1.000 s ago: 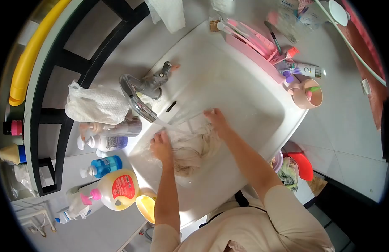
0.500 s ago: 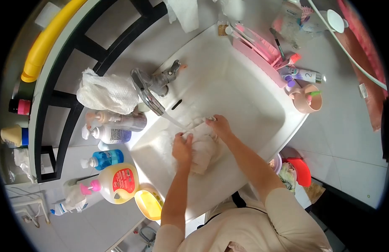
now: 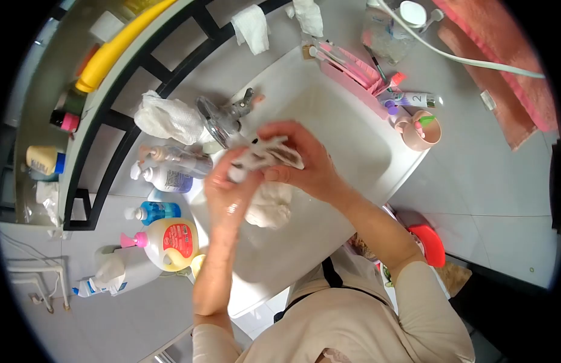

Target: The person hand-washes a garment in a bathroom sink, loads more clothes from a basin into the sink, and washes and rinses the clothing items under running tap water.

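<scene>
Lifted above the white sink, a crumpled, wet-looking white cloth with dark patches is gripped between both hands. My left hand is closed on its left side, wet on the back and wrist. My right hand pinches the right side with thumb and fingers. Below the hands, cream fabric lies bunched in the basin; whether it is the same piece as the cloth I cannot tell. The chrome faucet is just behind the hands, its spout tip partly hidden by them.
Left of the basin stand several bottles, among them a blue pump bottle and a large yellowish detergent bottle. A pink tray with brushes lies along the far right rim, near a pink cup. A white cloth bundle sits beside the faucet.
Both hands have risen from the basin toward the camera with the cloth and come closer together. The water stream seen earlier under the spout is now hidden or gone. The view has shifted slightly.
</scene>
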Tool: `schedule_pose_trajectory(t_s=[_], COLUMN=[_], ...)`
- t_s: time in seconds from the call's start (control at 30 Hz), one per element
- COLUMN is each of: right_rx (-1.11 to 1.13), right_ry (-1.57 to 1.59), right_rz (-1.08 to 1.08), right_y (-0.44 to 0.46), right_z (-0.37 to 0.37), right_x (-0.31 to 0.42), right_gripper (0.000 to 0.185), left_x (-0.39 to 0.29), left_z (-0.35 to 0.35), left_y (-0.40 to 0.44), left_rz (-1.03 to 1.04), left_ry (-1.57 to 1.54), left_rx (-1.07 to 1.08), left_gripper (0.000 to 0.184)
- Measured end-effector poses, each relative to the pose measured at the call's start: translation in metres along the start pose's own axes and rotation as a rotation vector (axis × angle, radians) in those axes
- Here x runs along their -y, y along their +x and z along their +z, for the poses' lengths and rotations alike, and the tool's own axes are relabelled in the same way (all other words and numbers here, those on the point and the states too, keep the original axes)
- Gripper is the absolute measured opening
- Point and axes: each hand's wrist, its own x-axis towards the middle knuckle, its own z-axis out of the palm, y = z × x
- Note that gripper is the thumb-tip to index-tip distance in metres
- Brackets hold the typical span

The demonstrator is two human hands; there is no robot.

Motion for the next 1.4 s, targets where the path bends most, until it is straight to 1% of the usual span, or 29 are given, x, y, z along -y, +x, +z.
schedule_pose_trajectory(t_s=[0.07,0.1,0.13,0.23,0.27,0.33,0.4,0.43,0.47,0.53,0.57,0.6,0.63,0.67,0.73,0.77,0.8,0.87,0.9,1.0,1.03,1.07,1.1,1.13,1.2,1.23,1.3,1.33,1.4], right_rx=[0.046,0.068,0.065,0.094,0.105,0.123,0.123,0.074,0.026,0.010,0.113,0.192,0.241,0.323,0.317,0.321,0.289,0.218,0.227,0.256,0.256,0.255,0.271,0.285,0.250,0.234,0.162,0.125,0.074], right_ry=[-0.025,-0.037,-0.062,-0.096,-0.158,-0.279,-0.565,-0.460,-0.350,-0.686,-0.782,-0.956,-1.137,-1.273,-1.424,-1.499,-1.483,-1.435,-1.334,-1.110,-1.004,-0.898,-0.884,-0.868,-0.750,-0.689,-0.616,-0.578,-0.394], right_rz=[-0.143,-0.214,-0.176,-0.093,-0.155,-0.272,-0.037,0.157,0.350,0.454,0.688,0.745,0.790,0.842,0.806,0.785,0.655,0.388,0.331,0.165,0.120,0.075,-0.038,-0.151,-0.283,-0.345,-0.300,-0.278,0.125], right_y=[0.012,0.015,0.015,0.018,0.019,0.021,0.002,-0.010,-0.020,-0.036,-0.037,-0.044,-0.052,-0.058,-0.065,-0.066,-0.063,-0.042,-0.030,0.001,0.008,0.014,0.019,0.022,0.029,0.031,0.037,0.038,0.032], right_z=[0.000,0.002,0.005,0.008,0.006,0.000,-0.007,-0.005,-0.003,-0.009,-0.022,-0.042,-0.059,-0.077,-0.099,-0.104,-0.102,-0.082,-0.069,-0.018,-0.002,0.014,0.032,0.046,0.062,0.065,0.059,0.054,0.033], right_x=[0.006,0.008,0.011,0.016,0.009,-0.024,-0.072,-0.101,-0.126,-0.151,-0.143,-0.151,-0.154,-0.159,-0.165,-0.167,-0.160,-0.122,-0.101,-0.041,-0.027,-0.014,-0.002,0.011,0.040,0.046,0.043,0.042,-0.001], right_gripper=[0.076,0.085,0.096,0.099,0.101,0.103,0.091,0.081,0.072,0.051,0.042,0.033,0.029,0.031,0.032,0.033,0.032,0.031,0.032,0.033,0.032,0.031,0.032,0.033,0.037,0.038,0.041,0.043,0.043], left_x=[-0.064,-0.084,-0.104,-0.156,-0.171,-0.194,-0.196,-0.192,-0.185,-0.143,-0.115,-0.085,-0.057,-0.010,0.061,0.122,0.177,0.225,0.233,0.210,0.187,0.163,0.139,0.120,0.092,0.080,0.067,0.078,0.121], left_z=[-0.017,-0.024,-0.028,-0.040,-0.042,-0.046,-0.046,-0.040,-0.037,-0.031,-0.031,-0.031,-0.026,-0.019,-0.002,0.002,0.005,0.008,0.009,0.021,0.031,0.035,0.040,0.039,0.031,0.025,0.013,0.007,0.001], left_y=[0.009,0.016,0.023,0.038,0.042,0.048,0.049,0.047,0.046,0.036,0.027,0.013,-0.002,-0.014,-0.046,-0.066,-0.086,-0.118,-0.126,-0.135,-0.121,-0.103,-0.086,-0.073,-0.056,-0.055,-0.057,-0.058,-0.064], left_rz=[-0.085,0.021,0.128,0.396,0.427,0.494,0.498,0.495,0.491,0.321,0.240,0.169,-0.029,-0.136,-0.317,-0.376,-0.432,-0.610,-0.693,-0.043,0.014,-0.014,-0.042,-0.151,-0.287,-0.266,-0.227,-0.261,-0.327], left_ry=[-0.285,-0.285,-0.285,-0.384,-0.427,-0.373,-0.383,-0.384,-0.382,-0.300,-0.133,-0.008,0.105,-0.035,-0.057,-0.031,-0.005,0.238,0.359,0.804,0.658,0.473,0.289,0.065,-0.146,-0.203,-0.309,-0.255,-0.147], left_rx=[-0.051,-0.116,-0.179,-0.321,-0.366,-0.412,-0.461,-0.486,-0.511,-0.522,-0.496,-0.426,-0.420,-0.408,-0.409,-0.405,-0.402,-0.276,-0.206,-0.132,-0.176,-0.174,-0.179,-0.137,-0.195,-0.219,-0.266,-0.206,-0.082], left_gripper=[0.029,0.030,0.030,0.028,0.027,0.029,0.029,0.029,0.029,0.028,0.026,0.023,0.023,0.024,0.025,0.029,0.032,0.040,0.044,0.048,0.049,0.049,0.049,0.048,0.044,0.043,0.041,0.046,0.056])
